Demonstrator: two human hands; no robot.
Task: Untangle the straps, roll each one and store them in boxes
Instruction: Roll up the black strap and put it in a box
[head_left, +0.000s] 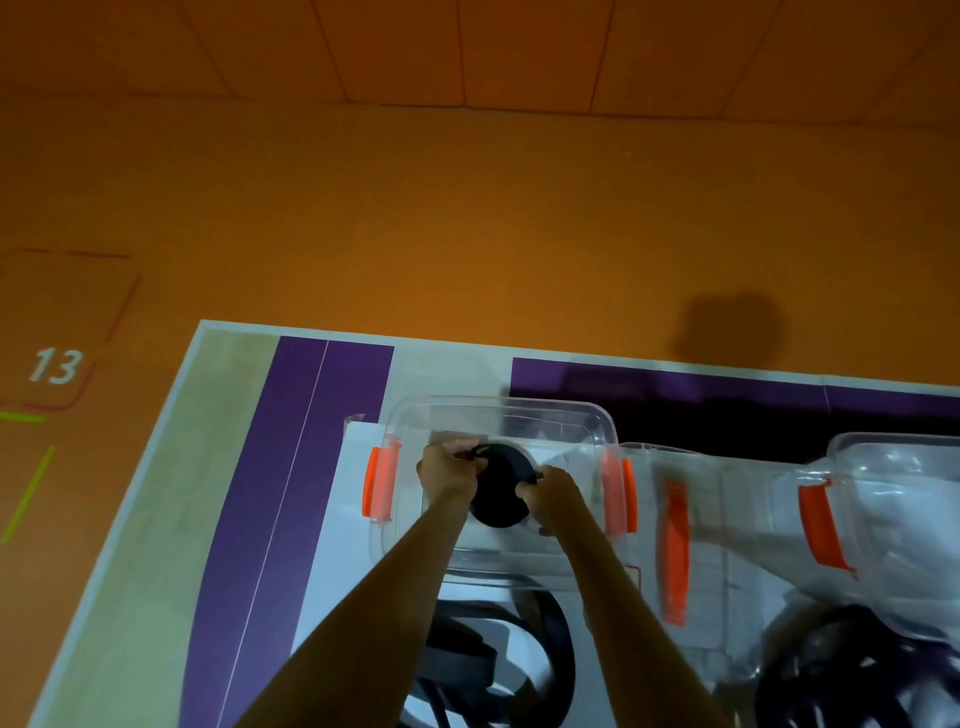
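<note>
Both hands' fingers pinch the rolled strap (500, 486) over the open box (501, 415). Left hand (448, 470) grips its left edge, right hand (551, 492) its right. Loose straps (540, 654) below are partly hidden by the arms.

Clear glossy plastic box (498, 415), matt black woven strap (501, 488)

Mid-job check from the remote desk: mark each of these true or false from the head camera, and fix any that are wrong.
1. Both hands hold the rolled strap over the open box. True: left hand, right hand.
2. The box latches are blue. False: the latches are orange.
3. Loose black straps still lie on the table nearer the person. True.
4. The rolled strap is white. False: it is black.
5. The number 13 is marked on the orange floor to the left. True.
</note>
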